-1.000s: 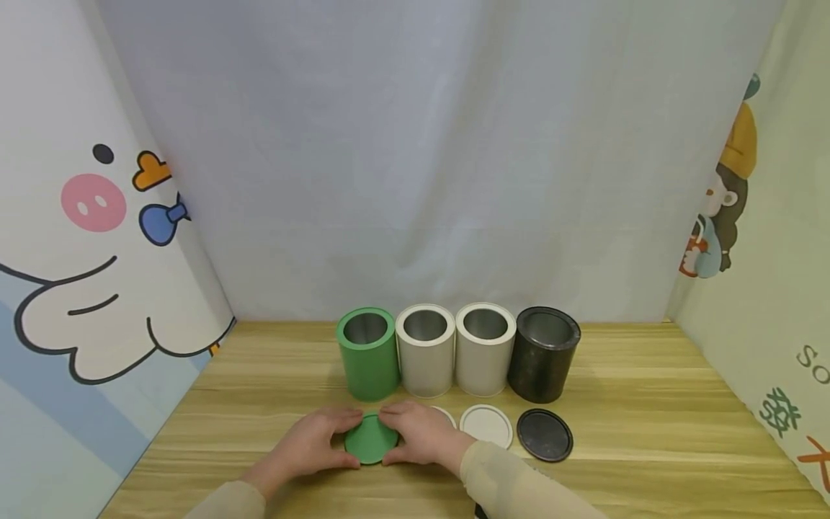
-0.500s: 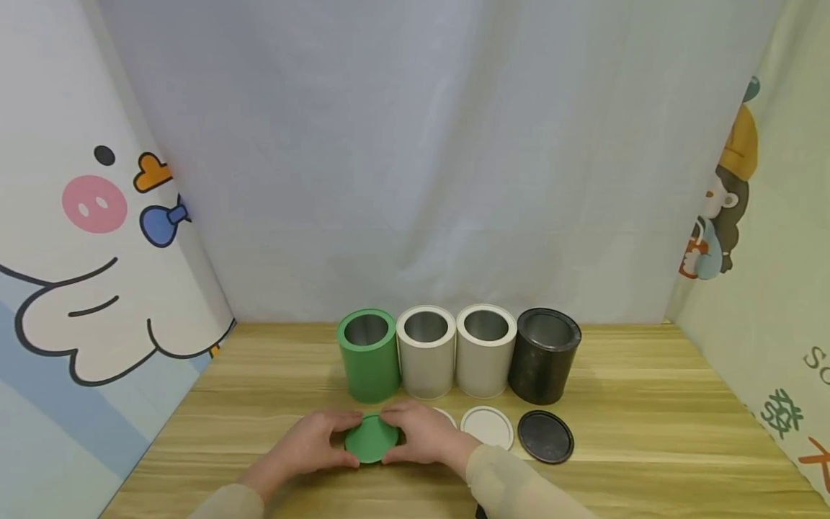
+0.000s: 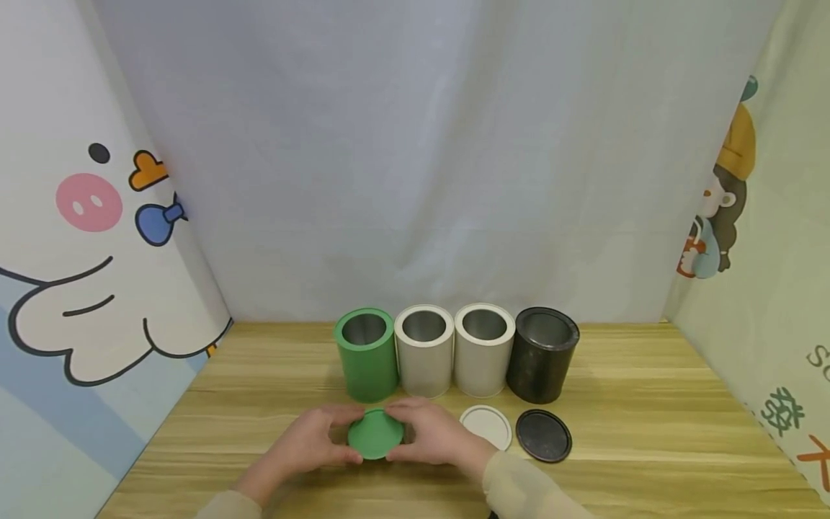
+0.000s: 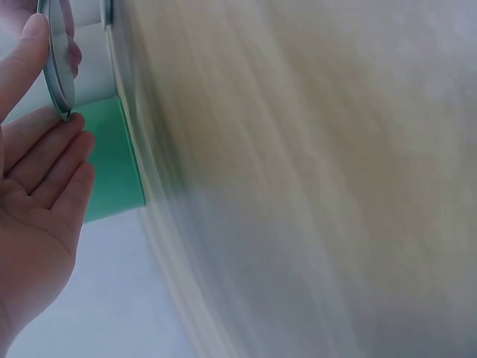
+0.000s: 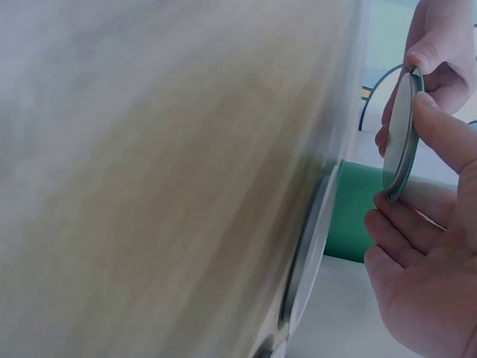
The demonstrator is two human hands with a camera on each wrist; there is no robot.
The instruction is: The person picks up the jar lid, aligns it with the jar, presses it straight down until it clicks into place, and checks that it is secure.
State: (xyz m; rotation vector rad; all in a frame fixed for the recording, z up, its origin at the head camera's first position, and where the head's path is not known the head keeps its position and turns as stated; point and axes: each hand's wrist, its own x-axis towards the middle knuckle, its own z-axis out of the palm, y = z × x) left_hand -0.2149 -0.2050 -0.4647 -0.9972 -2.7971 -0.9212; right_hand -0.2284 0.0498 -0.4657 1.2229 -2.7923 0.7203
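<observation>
Since the earlier head frame, the green lid (image 3: 376, 434) has moved slightly up and to the right in the picture, and both hands have moved with it. Both wrist views now show it clear of the bench (image 3: 246, 389).

Grip: the left hand (image 3: 308, 441) and right hand (image 3: 441, 438) pinch the lid by its rim, one on each side, thumbs at the near edge and fingers at the far edge. Neither hand appears nearer the lid.

Position: the lid is in the lower centre of the head view, between the hands, roughly level and face up. Being round, it presents no long axis.

Governing relation: the green can (image 3: 368, 367), upright with its mouth uncovered, stands directly above the lid in the frame, its centre a little left of the lid's. The lid is below the can's mouth in the picture; any move towards that mouth would, in my judgement, need lift, forward reach and a slight leftward correction. The right hand's fingers show just below the left white can (image 3: 425, 364).
</observation>
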